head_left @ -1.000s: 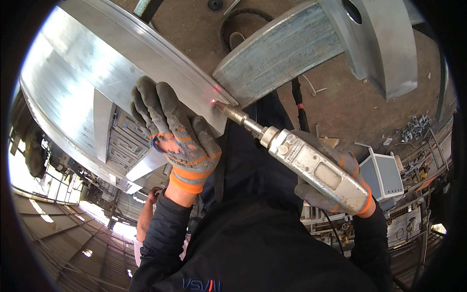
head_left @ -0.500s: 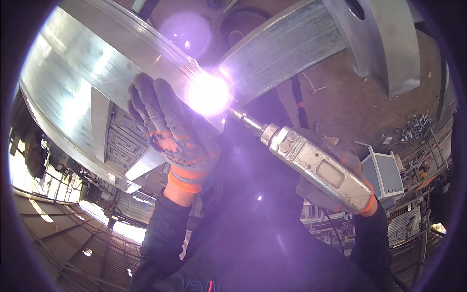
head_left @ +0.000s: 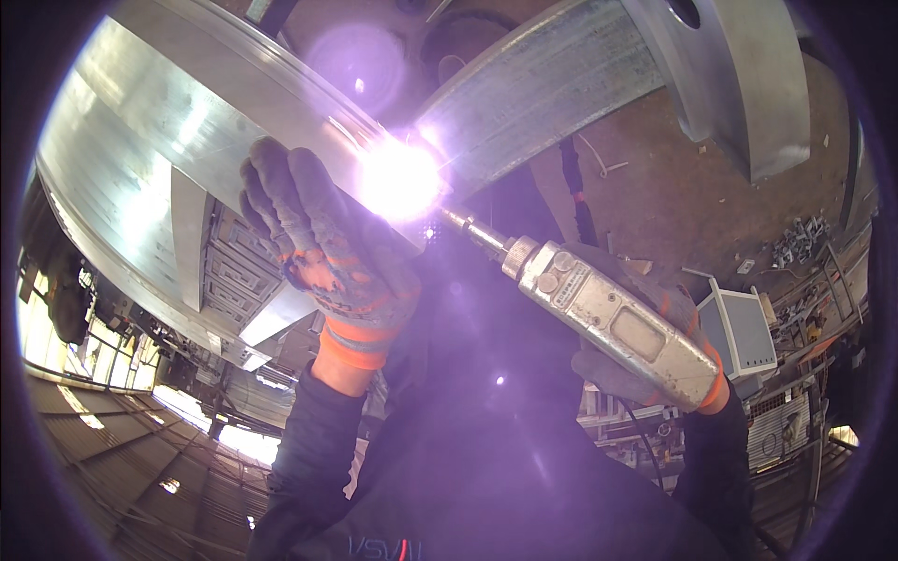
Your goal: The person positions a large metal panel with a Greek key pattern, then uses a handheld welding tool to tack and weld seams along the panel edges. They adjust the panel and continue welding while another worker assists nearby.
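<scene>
My right hand (head_left: 683, 323), in a grey and orange glove, is wrapped around a scuffed metal handheld welding gun (head_left: 608, 323). The gun's narrow nozzle (head_left: 474, 230) points up and left into a white-purple glare (head_left: 402, 179), which hides the tip and the spot it meets. Beside the glare, my left hand (head_left: 332, 234) lies with fingers stretched out along the edge of a long shiny metal panel (head_left: 159, 103). Its glove is worn, with orange showing through the grey. A metal bar (head_left: 552, 89) runs from the glare toward the upper right.
A curved metal piece with a hole (head_left: 720, 84) stands at the upper right, against the bar. On the right are a grey and white box (head_left: 739, 332) and a heap of small metal parts (head_left: 800, 243) on the brown floor. A dark cable (head_left: 644, 444) hangs below the gun.
My left hand has shifted very slightly left along the panel. The gun and the glare have stayed almost in place.
</scene>
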A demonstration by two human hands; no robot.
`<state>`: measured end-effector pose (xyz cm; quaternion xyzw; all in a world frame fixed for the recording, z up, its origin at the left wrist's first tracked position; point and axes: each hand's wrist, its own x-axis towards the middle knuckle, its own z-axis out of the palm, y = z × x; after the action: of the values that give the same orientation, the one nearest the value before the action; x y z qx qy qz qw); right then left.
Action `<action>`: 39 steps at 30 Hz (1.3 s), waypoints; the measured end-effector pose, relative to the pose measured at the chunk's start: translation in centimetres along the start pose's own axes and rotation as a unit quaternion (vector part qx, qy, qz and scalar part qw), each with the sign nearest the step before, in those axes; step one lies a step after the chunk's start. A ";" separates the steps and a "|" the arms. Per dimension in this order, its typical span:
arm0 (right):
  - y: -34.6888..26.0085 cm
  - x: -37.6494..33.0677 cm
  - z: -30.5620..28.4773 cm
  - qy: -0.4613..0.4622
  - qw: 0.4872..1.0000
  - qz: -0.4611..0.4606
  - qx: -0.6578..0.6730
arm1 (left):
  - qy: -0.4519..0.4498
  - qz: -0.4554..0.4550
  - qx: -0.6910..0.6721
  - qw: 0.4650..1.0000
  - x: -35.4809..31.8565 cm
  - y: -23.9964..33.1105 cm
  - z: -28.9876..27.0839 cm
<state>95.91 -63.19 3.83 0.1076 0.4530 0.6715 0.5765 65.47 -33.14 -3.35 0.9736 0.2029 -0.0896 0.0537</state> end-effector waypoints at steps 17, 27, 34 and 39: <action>0.6 -1.1 0.2 0.029 0.993 -0.050 -0.100 | 0.027 0.109 0.132 0.985 3.5 3.8 -3.3; 1.2 -2.3 1.1 0.098 0.896 -0.131 -0.414 | 0.003 0.124 0.169 0.978 2.7 3.8 -3.6; 1.3 -2.5 1.9 0.134 0.689 -0.192 -0.686 | 0.062 0.068 0.080 0.993 5.2 4.5 -4.0; 1.2 -2.6 1.9 0.140 0.603 -0.212 -0.756 | 0.101 0.021 0.007 0.995 7.5 5.2 -4.3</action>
<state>97.22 -64.41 6.73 -0.5610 -0.1305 0.6404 0.5081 74.98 -34.44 -0.28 0.9820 0.1866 0.0093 0.0283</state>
